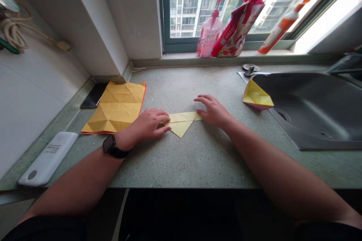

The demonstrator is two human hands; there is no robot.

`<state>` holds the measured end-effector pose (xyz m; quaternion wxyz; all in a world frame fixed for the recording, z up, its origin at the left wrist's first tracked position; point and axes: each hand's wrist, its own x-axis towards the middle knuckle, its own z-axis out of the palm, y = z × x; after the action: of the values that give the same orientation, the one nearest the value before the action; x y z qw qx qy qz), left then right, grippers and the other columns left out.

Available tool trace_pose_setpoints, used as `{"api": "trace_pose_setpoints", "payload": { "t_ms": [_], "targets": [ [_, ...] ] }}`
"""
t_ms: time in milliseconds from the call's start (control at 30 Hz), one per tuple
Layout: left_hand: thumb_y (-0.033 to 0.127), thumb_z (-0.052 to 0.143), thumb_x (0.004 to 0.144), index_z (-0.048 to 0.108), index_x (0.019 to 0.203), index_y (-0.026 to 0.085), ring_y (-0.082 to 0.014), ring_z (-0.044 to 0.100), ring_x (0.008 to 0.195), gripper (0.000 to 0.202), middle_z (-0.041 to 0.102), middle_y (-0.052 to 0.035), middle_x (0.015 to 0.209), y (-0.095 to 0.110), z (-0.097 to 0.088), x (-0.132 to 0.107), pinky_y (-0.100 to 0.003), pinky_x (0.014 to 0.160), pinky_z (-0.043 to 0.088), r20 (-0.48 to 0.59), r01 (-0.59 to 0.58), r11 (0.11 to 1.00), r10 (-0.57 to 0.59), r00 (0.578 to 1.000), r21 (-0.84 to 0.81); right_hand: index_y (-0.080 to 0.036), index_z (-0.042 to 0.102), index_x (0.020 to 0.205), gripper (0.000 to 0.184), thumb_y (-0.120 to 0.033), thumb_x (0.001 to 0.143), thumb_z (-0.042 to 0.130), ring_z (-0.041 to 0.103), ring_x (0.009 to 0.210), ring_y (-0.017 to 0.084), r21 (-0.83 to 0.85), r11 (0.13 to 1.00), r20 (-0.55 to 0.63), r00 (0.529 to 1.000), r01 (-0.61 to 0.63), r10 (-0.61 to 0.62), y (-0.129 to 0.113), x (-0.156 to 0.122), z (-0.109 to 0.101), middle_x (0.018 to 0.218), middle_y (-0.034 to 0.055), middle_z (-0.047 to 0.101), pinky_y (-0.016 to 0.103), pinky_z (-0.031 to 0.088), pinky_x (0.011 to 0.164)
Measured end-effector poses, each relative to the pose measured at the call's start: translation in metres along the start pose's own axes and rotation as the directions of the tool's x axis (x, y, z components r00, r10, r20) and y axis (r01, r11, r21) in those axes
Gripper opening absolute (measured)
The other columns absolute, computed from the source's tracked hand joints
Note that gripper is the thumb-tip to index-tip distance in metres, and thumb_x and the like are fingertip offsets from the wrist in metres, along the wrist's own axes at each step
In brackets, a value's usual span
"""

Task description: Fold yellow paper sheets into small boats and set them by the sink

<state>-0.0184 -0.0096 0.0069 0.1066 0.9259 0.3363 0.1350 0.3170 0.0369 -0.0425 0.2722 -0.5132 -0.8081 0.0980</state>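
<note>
On a speckled stone counter (181, 165) by the window, my yellow paper (181, 125) lies folded into a flat triangle between my hands, a creased sheet (115, 107) spread open to its left and a folded paper boat (257, 96) finished beside the steel sink (311, 109). My left hand (147, 124) (the one with the watch (111, 146)) rests on one end, fingers loosely curled; my right hand (213, 111), open and splayed, touches the other.

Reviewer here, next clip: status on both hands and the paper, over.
Left hand and right hand pressing opposite ends of folded yellow paper triangle. Creased yellow paper sheet left of it; yellow paper boat right.
</note>
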Motion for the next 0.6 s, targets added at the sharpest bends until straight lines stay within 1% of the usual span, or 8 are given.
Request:
{"api": "trace_pose_setpoints", "payload": {
  "t_ms": [100,167,267,300,367,467,533,600],
  "targets": [
    [0.035,0.069,0.104,0.075,0.127,0.02,-0.0294,0.069,0.122,0.028,0.076,-0.0117,0.135,0.002,0.004,-0.001,-0.047,0.108,0.052,-0.005,-0.032,0.999,0.032,0.999,-0.034,-0.027,0.076,0.13,0.037,-0.018,0.096,0.066,0.067,0.132,0.034,-0.005,1.0,-0.145,0.989,0.026,-0.027,-0.009,0.002,-0.007,0.137,0.0123,0.073,0.06,0.052,0.117],
    [0.031,0.07,0.103,0.07,0.139,0.019,-0.0299,0.069,0.123,0.039,0.076,-0.0136,0.135,0.004,0.006,-0.001,-0.047,0.109,0.053,-0.008,-0.024,0.999,0.024,1.0,-0.049,-0.026,0.078,0.126,0.031,-0.02,0.099,0.064,0.07,0.125,0.033,0.005,0.996,-0.173,0.981,0.092,-0.089,-0.022,0.001,-0.011,0.131,0.012,0.076,0.058,0.055,0.112],
    [0.028,0.069,0.102,0.061,0.152,0.017,-0.0296,0.069,0.12,0.052,0.076,-0.0154,0.13,0.009,0.007,-0.001,-0.046,0.105,0.056,-0.011,-0.001,0.997,0.0,1.0,-0.08,-0.028,0.081,0.117,0.023,-0.023,0.103,0.063,0.072,0.114,0.028,0.036,0.966,-0.082,0.964,0.257,-0.254,-0.042,-0.004,-0.012,0.123,0.0091,0.079,0.052,0.058,0.104],
    [0.028,0.07,0.102,0.06,0.153,0.016,-0.0297,0.069,0.119,0.054,0.076,-0.0155,0.128,0.012,0.007,-0.001,-0.045,0.104,0.056,-0.009,0.003,0.996,-0.004,1.0,-0.088,-0.028,0.081,0.115,0.022,-0.023,0.104,0.062,0.072,0.112,0.027,0.052,0.949,-0.028,0.95,0.312,-0.311,-0.048,-0.006,-0.01,0.121,0.0082,0.08,0.05,0.058,0.103],
    [0.029,0.071,0.101,0.059,0.154,0.017,-0.0303,0.069,0.118,0.056,0.076,-0.0149,0.125,0.017,0.008,0.0,-0.046,0.104,0.057,0.0,0.002,0.995,-0.002,1.0,-0.098,-0.029,0.082,0.113,0.021,-0.024,0.104,0.064,0.073,0.109,0.025,0.077,0.922,0.074,0.92,0.379,-0.385,-0.057,-0.01,-0.005,0.117,0.0069,0.081,0.046,0.058,0.1],
    [0.027,0.072,0.1,0.059,0.152,0.019,-0.0296,0.069,0.118,0.054,0.075,-0.0131,0.124,0.022,0.012,0.001,-0.046,0.105,0.056,-0.014,-0.013,0.993,0.011,1.0,-0.114,-0.028,0.083,0.111,0.02,-0.022,0.103,0.066,0.074,0.107,0.024,0.094,0.912,0.169,0.896,0.4,-0.411,-0.061,-0.013,0.001,0.117,0.0066,0.081,0.044,0.058,0.099],
    [0.025,0.071,0.101,0.062,0.148,0.019,-0.0287,0.069,0.117,0.048,0.076,-0.0125,0.125,0.024,0.014,0.001,-0.045,0.105,0.056,-0.044,-0.007,0.994,0.002,0.999,-0.106,-0.028,0.084,0.109,0.02,-0.021,0.102,0.067,0.074,0.108,0.024,0.104,0.917,0.192,0.896,0.386,-0.399,-0.061,-0.013,0.001,0.117,0.0071,0.081,0.044,0.058,0.1],
    [0.024,0.07,0.101,0.067,0.138,0.018,-0.0284,0.069,0.116,0.038,0.076,-0.0119,0.125,0.023,0.014,0.001,-0.045,0.106,0.055,-0.053,0.001,0.997,-0.005,0.999,-0.074,-0.027,0.084,0.107,0.02,-0.019,0.1,0.068,0.074,0.108,0.024,0.111,0.924,0.198,0.903,0.365,-0.381,-0.059,-0.012,0.0,0.117,0.0075,0.081,0.044,0.058,0.101]
  ]
}}
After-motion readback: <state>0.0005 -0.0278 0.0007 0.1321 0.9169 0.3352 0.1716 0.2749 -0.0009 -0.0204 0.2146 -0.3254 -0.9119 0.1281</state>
